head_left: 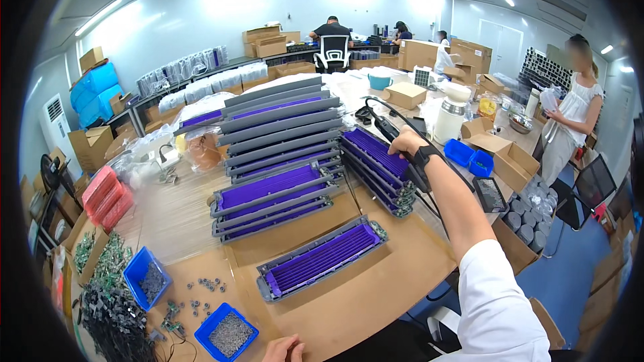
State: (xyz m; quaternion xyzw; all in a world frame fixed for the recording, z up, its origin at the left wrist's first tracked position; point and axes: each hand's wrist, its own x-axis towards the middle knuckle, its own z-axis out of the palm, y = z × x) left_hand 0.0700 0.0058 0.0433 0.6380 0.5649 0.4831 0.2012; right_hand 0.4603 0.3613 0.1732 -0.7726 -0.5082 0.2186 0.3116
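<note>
My right hand (406, 141) reaches forward over a stack of purple-and-grey housings (376, 154), its fingers closed round a long black corded hand tool (384, 127). At the lower edge my left hand (284, 348) rests near the table edge with curled fingers; whatever they may hold is hidden. A single grey frame with a ribbed purple inside (322, 259) lies on the brown board in front of me. Beyond it rises a taller pile of the same frames (275, 188). Left of my left hand stands a blue bin of small screws (227, 332).
Another blue bin (147, 279) holds small grey parts, with loose parts (201, 295) nearby. Black cables (114, 322) and green circuit boards (107, 258) heap at the left. On the right are blue trays (463, 154), open cartons (513, 161) and a standing person (573, 107).
</note>
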